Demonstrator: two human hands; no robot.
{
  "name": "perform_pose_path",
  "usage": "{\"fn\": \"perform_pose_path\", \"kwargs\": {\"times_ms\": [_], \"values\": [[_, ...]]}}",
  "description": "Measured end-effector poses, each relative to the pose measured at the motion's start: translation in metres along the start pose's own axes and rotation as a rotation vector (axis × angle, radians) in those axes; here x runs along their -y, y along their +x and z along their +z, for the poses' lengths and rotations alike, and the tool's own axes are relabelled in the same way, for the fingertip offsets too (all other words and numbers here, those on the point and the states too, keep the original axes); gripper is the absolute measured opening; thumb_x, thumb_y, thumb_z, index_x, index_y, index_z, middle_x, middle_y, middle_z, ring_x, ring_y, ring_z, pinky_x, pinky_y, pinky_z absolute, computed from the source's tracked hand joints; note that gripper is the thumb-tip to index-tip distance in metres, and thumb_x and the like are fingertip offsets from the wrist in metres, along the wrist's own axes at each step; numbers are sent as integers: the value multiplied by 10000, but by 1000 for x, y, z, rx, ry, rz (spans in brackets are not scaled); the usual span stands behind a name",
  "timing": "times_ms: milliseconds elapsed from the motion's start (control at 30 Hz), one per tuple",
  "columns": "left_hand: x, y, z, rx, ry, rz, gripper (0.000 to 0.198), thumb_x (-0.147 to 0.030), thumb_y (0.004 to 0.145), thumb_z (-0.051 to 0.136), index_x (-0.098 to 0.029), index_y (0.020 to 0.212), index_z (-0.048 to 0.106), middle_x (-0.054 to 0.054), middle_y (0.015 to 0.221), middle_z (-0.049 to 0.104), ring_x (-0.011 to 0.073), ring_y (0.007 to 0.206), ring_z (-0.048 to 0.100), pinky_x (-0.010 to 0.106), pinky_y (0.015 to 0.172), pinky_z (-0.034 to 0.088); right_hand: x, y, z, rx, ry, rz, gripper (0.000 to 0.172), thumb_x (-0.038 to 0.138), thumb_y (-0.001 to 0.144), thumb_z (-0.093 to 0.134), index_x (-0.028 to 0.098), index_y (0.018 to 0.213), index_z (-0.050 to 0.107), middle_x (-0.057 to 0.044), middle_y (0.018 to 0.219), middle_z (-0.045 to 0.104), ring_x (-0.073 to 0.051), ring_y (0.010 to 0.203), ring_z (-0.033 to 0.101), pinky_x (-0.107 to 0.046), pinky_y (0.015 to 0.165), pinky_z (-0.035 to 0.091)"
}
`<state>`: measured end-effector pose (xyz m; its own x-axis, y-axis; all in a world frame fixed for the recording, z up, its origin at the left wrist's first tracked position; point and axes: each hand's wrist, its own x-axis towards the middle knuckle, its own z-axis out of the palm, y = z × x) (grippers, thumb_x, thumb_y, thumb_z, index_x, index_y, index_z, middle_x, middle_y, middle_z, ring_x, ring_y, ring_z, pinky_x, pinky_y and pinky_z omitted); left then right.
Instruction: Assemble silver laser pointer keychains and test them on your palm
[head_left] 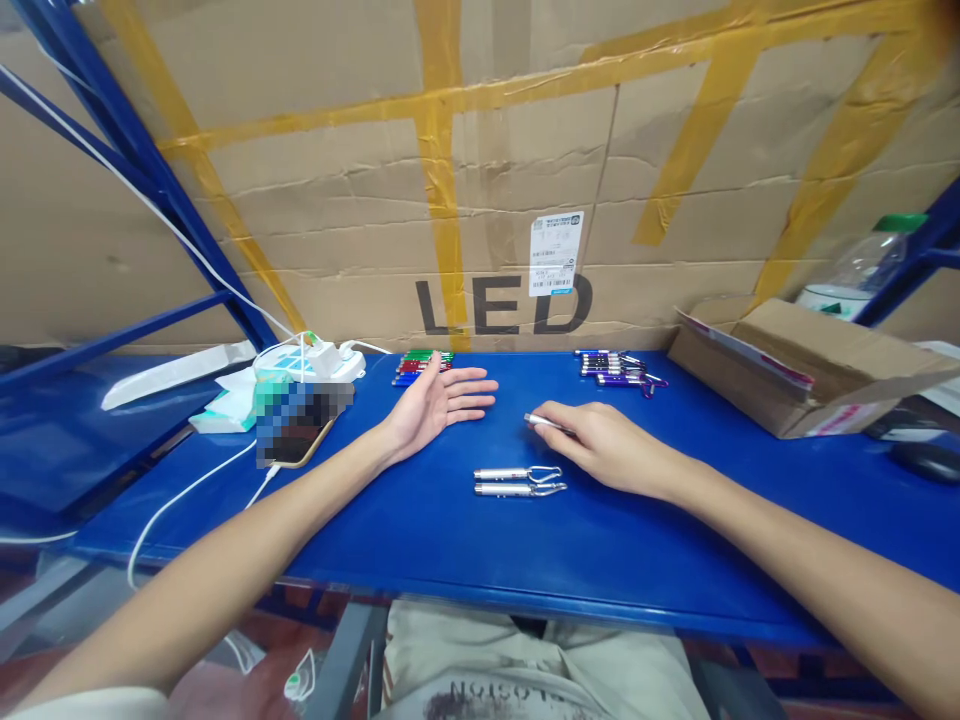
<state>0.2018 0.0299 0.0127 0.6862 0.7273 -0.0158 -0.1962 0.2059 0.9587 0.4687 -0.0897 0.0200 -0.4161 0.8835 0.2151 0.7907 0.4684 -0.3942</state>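
Observation:
My right hand (600,440) is closed around a silver pen-shaped keychain flashlight (538,420); its tip sticks out past the thumb and forefinger, and the rest is hidden in the palm. With fingers stretched out and nothing in it, my left hand (439,405) is just in front of a group of green, red and blue flashlights (409,368), partly covering them. Two silver flashlights (501,475) with carabiner clips lie side by side on the blue table (420,545), between my forearms. Farther back on the right lies a row of dark and purple flashlights (607,365) with clips.
An open cardboard box (780,360) and a black computer mouse (926,462) are on the right. To the left are a phone (304,435) on a charging cable, a white power strip (349,367) and a tissue pack (225,410). A large carton (337,220) stands behind the table.

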Motion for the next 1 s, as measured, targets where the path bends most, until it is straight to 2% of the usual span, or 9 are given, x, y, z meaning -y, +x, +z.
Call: {"fn": "perform_pose_path", "kwargs": {"times_ms": [167,367,567,767,900,1000], "values": [[-3,-2,-1,43,-31,-33,760,-700,1114,307,-130,1476,656,218,1544,647,352,1337,685,470,1139,511,2,-1,-1,-20,48,-65,371,420,1174,385,230,1206,702,-65,987,773,-238,846,707,-339,785,457],[-4,-4,0,23,-35,-40,793,-723,1106,285,-126,1478,652,220,1527,660,346,1302,705,460,1119,524,5,-2,-3,-23,74,-104,366,413,1178,386,225,1193,701,-69,1010,775,-231,858,708,-335,793,456],[-4,-2,0,24,-43,-43,804,-733,1101,276,-122,1471,644,230,1517,664,346,1283,714,456,1094,537,7,-2,-6,58,99,-124,375,424,1175,405,222,1183,721,-45,929,765,-212,786,686,-321,748,431],[-4,-2,1,26,-34,-36,837,-763,1088,267,-118,1458,652,237,1507,670,349,1279,717,452,1085,544,10,-2,-5,45,83,-74,390,416,1177,389,202,1154,715,-54,933,753,-212,795,676,-327,757,420],[-4,-2,0,31,-18,-45,855,-781,1080,243,-131,1450,658,229,1504,675,352,1285,714,468,1104,537,14,-3,-4,99,106,-88,375,427,1176,397,222,1183,711,-42,947,760,-208,798,683,-324,759,423],[-4,-2,0,31,-15,-40,866,-782,1081,234,-123,1450,657,236,1494,679,354,1280,717,464,1096,541,15,-2,-4,74,98,-59,393,430,1185,360,217,1178,690,-49,950,751,-216,812,686,-327,764,425]]}}
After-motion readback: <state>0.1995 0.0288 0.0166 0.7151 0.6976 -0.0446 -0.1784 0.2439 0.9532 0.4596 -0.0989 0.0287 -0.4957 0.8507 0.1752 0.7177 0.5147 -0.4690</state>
